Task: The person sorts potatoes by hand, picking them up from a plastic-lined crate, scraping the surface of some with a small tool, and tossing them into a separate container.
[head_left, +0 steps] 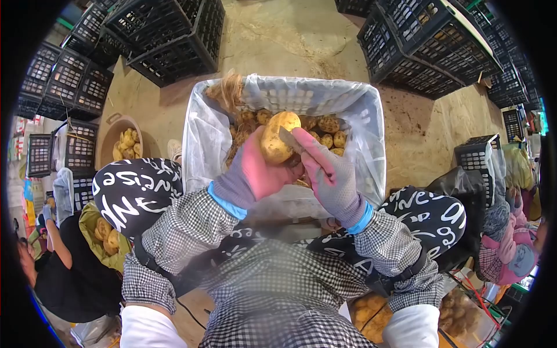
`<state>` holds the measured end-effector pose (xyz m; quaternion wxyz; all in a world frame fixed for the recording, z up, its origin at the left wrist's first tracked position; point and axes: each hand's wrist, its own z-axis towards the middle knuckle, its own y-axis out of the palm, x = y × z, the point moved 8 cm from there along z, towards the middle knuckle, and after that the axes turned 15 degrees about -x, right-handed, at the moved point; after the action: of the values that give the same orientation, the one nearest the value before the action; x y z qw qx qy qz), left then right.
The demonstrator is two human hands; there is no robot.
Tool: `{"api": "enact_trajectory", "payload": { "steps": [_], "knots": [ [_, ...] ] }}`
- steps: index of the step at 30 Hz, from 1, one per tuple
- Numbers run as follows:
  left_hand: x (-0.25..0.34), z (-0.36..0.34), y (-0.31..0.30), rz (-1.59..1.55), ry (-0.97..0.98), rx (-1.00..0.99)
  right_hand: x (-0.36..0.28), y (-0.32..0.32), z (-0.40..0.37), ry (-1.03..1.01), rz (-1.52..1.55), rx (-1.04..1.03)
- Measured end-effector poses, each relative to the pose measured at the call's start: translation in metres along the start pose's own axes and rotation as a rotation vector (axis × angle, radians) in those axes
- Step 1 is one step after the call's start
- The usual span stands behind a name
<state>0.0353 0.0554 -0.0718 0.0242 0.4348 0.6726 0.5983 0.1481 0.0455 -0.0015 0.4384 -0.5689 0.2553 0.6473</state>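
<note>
The left hand [258, 171], in a pink-palmed glove, is closed around a large yellow potato [277, 136] just above centre of the frame, thumb and fingers wrapped well up its sides. The right hand [332, 177], in a grey and pink glove, is gripped on a small knife [288, 140] whose blade lies against the potato's right side. Both are held over a white-lined crate [371, 116] with more potatoes [328, 124] piled in it.

The main risk looks to be the blade. It sits close to the left thumb and fingertips, and a slip on the rounded skin could carry the edge into the glove. The gloves look like thin knit, so I would not count on them to stop a cut. A dusty skin would make the grip less sure, and a twist of the potato could throw the knife off line.

If the potato dropped it would most likely land in the crate below, though it might glance off the rim onto the dirt floor [290, 35].

Another person [64, 272] crouches at lower left and one more [510, 243] at the right edge, both well apart from the knife.
</note>
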Motion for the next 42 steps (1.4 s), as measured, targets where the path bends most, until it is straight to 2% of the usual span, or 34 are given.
{"api": "enact_trajectory", "payload": {
  "steps": [1, 2, 5, 7, 9, 13, 15, 16, 18, 20, 23, 26, 27, 29, 31, 33, 35, 38, 40, 42],
  "knots": [
    [-0.002, -0.002, 0.002, -0.184, -0.009, 0.051, 0.001, -0.003, 0.001, -0.014, 0.035, 0.052],
    [-0.005, -0.004, 0.003, -0.368, -0.019, 0.102, 0.009, -0.002, 0.000, -0.042, -0.069, 0.066],
    [-0.014, 0.000, -0.005, -0.524, -0.088, -0.156, 0.016, 0.003, -0.004, 0.105, -0.159, -0.073],
    [-0.001, 0.002, -0.017, 0.351, 0.038, -0.104, 0.015, 0.007, -0.005, 0.173, -0.171, -0.136],
    [0.005, 0.001, -0.020, 0.789, 0.076, -0.037, 0.010, 0.007, -0.001, 0.126, -0.211, -0.111],
    [0.005, 0.001, -0.024, 0.772, 0.051, 0.022, 0.020, 0.010, -0.003, 0.161, 0.040, -0.019],
    [0.004, -0.001, -0.016, 0.758, 0.074, -0.023, 0.020, 0.009, -0.003, 0.053, 0.010, 0.012],
    [0.004, -0.003, -0.009, 0.760, 0.083, -0.068, 0.020, 0.009, -0.004, 0.068, -0.039, -0.010],
    [0.001, -0.005, -0.012, 0.389, 0.028, 0.011, 0.019, 0.011, -0.006, 0.096, -0.133, -0.052],
    [-0.020, -0.011, -0.008, -0.363, -0.094, 0.247, 0.018, 0.012, -0.006, 0.090, -0.151, -0.032],
    [-0.023, -0.012, -0.012, -0.403, -0.094, 0.234, 0.003, 0.018, -0.002, 0.100, -0.229, -0.096],
    [-0.020, -0.017, -0.005, -0.381, -0.098, 0.398, 0.006, 0.029, -0.010, 0.132, -0.366, -0.214],
    [-0.019, -0.017, 0.000, -0.366, -0.110, 0.397, 0.011, 0.033, -0.013, 0.145, -0.416, -0.253],
    [-0.017, -0.017, 0.006, -0.336, -0.134, 0.395, 0.018, 0.026, -0.014, 0.130, -0.205, -0.136],
    [0.007, -0.008, 0.001, 0.493, -0.050, 0.143, 0.023, 0.019, -0.013, 0.155, -0.052, -0.058],
    [0.004, -0.007, -0.003, 0.462, -0.014, 0.082, 0.025, 0.016, -0.011, 0.201, 0.007, -0.030],
    [-0.019, -0.010, -0.009, -0.419, -0.035, 0.221, 0.026, 0.017, -0.012, 0.211, -0.003, -0.019],
    [-0.021, -0.012, -0.017, -0.377, -0.031, 0.232, 0.028, 0.023, -0.015, 0.187, -0.011, -0.060],
    [-0.022, -0.013, -0.012, -0.497, -0.052, 0.310, 0.022, 0.027, -0.014, 0.114, -0.137, -0.105],
    [-0.022, -0.015, -0.002, -0.526, -0.071, 0.376, 0.009, 0.034, -0.016, -0.009, -0.400, -0.148]
  ]
}}
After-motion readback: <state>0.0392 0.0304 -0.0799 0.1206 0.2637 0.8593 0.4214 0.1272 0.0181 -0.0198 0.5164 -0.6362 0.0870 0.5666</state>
